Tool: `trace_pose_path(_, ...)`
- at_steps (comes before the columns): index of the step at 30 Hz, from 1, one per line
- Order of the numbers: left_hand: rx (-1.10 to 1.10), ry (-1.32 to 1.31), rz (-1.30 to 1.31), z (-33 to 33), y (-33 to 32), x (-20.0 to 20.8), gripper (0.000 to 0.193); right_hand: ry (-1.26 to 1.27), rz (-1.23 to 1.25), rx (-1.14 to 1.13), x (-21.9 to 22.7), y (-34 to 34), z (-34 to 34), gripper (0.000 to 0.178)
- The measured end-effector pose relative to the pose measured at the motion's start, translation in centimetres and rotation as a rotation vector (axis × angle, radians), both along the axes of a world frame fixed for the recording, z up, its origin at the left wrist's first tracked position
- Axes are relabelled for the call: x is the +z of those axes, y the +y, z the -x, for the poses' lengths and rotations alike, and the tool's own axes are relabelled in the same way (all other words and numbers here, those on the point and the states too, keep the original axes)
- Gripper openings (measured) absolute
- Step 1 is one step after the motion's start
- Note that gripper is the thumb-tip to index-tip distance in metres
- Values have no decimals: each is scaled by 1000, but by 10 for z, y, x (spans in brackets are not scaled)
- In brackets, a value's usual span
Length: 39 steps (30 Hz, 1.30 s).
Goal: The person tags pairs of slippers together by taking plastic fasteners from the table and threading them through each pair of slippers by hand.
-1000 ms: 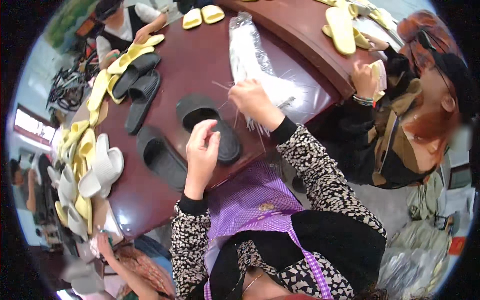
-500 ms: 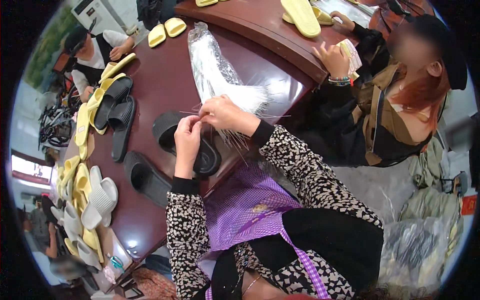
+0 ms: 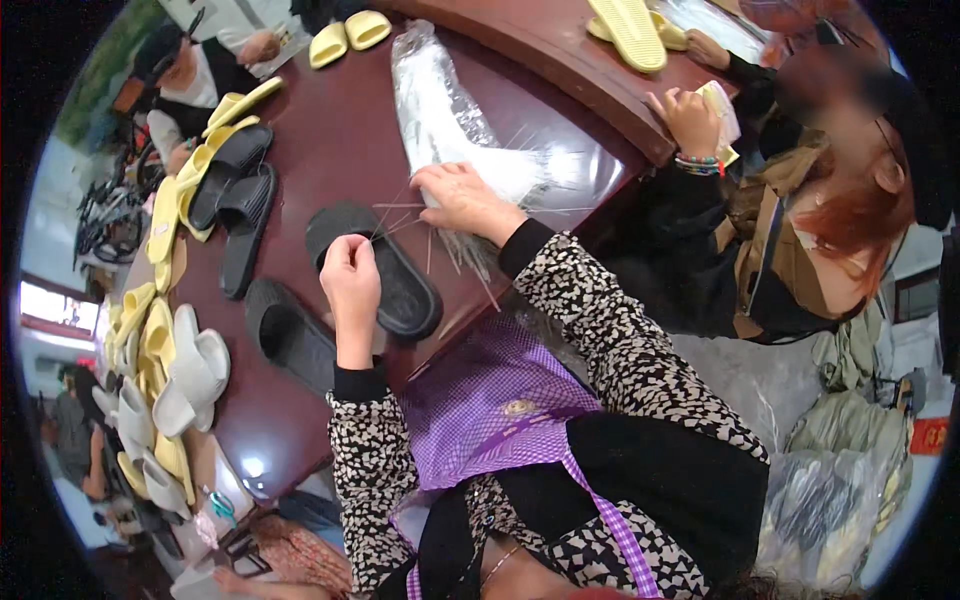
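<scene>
My left hand point(image 3: 352, 290) is closed in a pinch on a thin pale strand, above the toe strap of a black slide sandal point(image 3: 408, 292). To its right, my right hand point(image 3: 465, 203) curls over several thin strands, whose ends stick out on both sides of its fingers. Beneath and behind that hand lies a bundle of thin white strands point(image 3: 430, 115) in a clear plastic bag, its loose ends fanned out over the tabletop. A second black slide sandal point(image 3: 290, 335) rests left of the first, partly behind my left forearm.
Yellow slides point(image 3: 163, 220), black slides point(image 3: 246, 205) and grey slides point(image 3: 193, 370) line the left side of the dark red table point(image 3: 335, 130). At right, a co-worker's hand point(image 3: 690, 125) is by a small packet; yellow slides point(image 3: 630, 35) lie near it. Another person point(image 3: 195, 90) sits far left.
My hands have moved apart: the left one down and left over the black sandal, the right one slightly right and up. The whole view has shifted a little.
</scene>
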<state>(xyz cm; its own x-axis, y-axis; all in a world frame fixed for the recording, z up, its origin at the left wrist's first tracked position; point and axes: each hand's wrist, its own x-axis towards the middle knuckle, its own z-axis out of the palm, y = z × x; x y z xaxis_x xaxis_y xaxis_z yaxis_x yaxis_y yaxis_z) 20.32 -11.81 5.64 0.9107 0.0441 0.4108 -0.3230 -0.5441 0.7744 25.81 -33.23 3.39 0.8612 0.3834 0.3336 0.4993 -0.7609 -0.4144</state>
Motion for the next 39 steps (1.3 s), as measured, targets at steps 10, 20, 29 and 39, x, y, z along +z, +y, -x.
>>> trace_pose_path(10,184,-31,197,9,29,-13,9,8,27,-44,8,-8,-2,53)
trace_pose_path(20,153,-103,1043,40,98,19,7,-60,42,-71,5,-14,-6,59)
trace_pose_path(29,179,6,1125,77,95,15,6,-332,-46,-32,32,-1,11,23)
trace_pose_path(39,288,0,519,96,24,18,4,227,-914,285,51,108,105,13)
